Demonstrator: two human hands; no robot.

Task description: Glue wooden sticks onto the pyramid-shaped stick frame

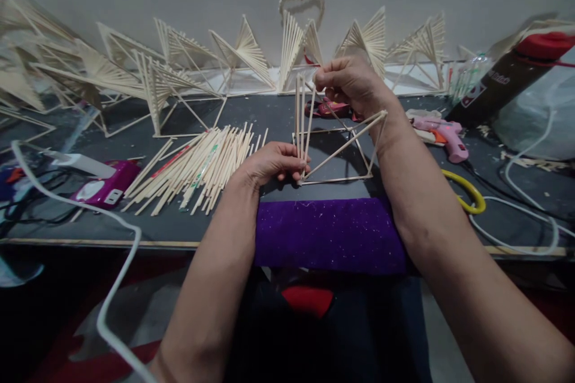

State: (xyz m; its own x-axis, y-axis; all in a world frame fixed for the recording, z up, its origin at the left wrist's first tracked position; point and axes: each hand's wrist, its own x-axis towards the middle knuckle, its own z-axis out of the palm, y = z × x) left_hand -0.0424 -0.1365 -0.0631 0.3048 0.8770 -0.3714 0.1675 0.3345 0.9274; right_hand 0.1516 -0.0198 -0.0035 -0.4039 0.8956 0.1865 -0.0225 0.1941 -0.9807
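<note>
A frame of thin wooden sticks [344,152] stands on the dark table behind a purple cloth [330,233]. My left hand [285,161] is closed on the lower ends of its near-upright sticks, at the bottom left corner. Higher up, my right hand [339,79] pinches at the top of the rightmost upright stick; the fingertips hide exactly what is between them. The right forearm passes behind or beside the frame's right top corner. Loose sticks [211,167] lie in a pile left of my left hand.
Finished stick structures [245,51] line the back by the wall. At left are a purple power socket [108,184] and a white cable [128,263]. To the right lie a pink glue gun [449,136], a yellow ring [471,191] and a leaning dark bottle [494,81].
</note>
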